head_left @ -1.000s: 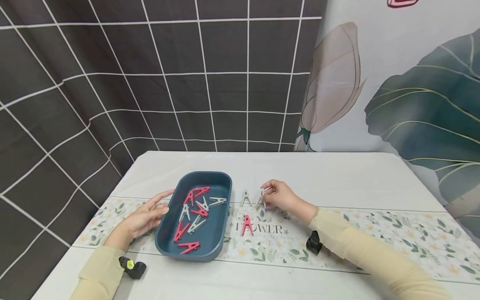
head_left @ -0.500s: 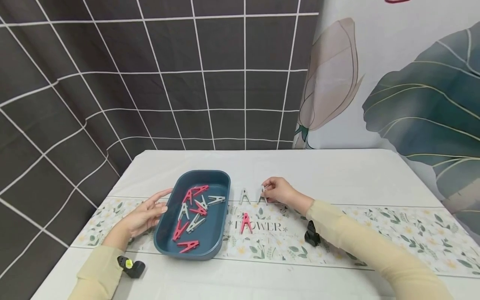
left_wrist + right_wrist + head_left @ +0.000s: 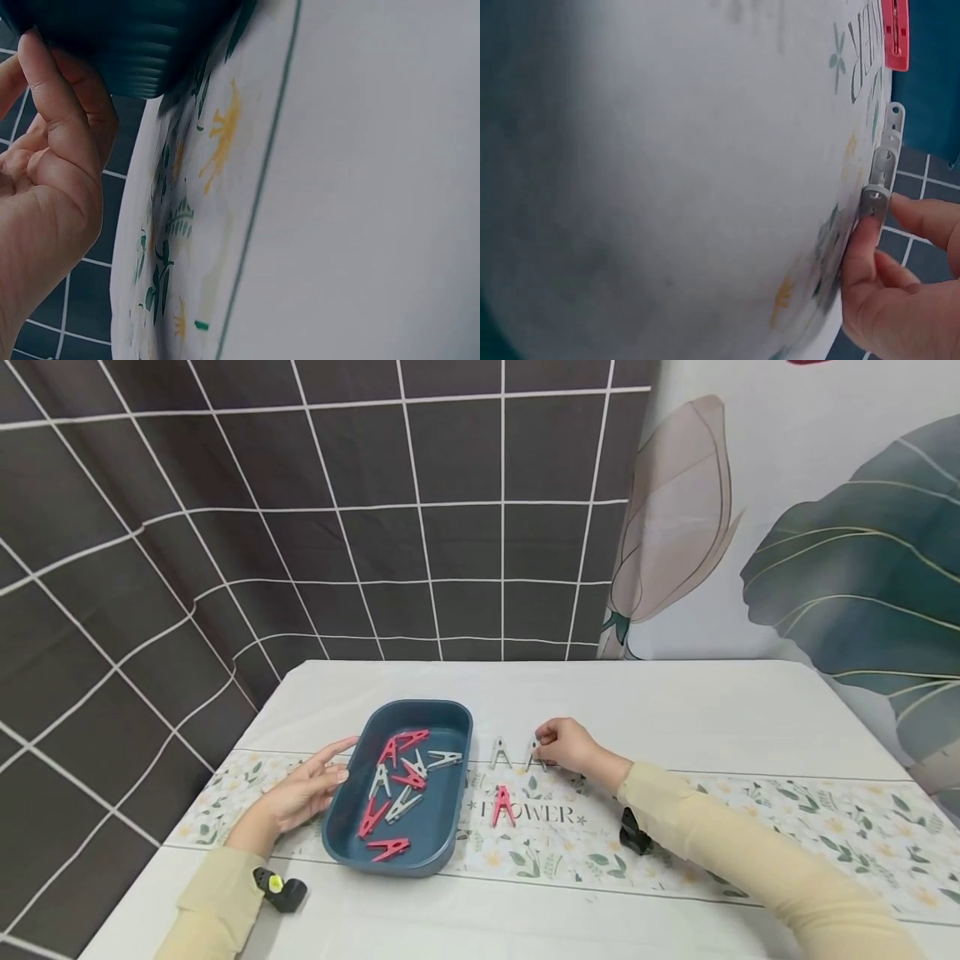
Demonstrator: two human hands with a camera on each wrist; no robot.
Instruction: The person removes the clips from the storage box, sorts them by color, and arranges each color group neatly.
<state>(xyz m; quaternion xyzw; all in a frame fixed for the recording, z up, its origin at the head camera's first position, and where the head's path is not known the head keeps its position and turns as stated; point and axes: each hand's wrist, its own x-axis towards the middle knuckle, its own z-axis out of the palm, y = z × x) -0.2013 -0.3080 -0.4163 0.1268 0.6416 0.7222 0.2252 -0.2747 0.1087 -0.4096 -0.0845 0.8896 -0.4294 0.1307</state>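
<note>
Shifted: head view, slightly | right hand [image 3: 567, 746] pinching | pale clip [image 3: 876, 199] between fingertips [image 3: 865, 234]

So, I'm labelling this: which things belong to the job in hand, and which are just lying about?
Job:
right hand, pinching a gray clothespin
second gray clothespin
loose red clothespin
blue bin holding more clothespins
left hand by the bin

Just there:
tablecloth
grid backdrop
floral backdrop
wrist cameras
</note>
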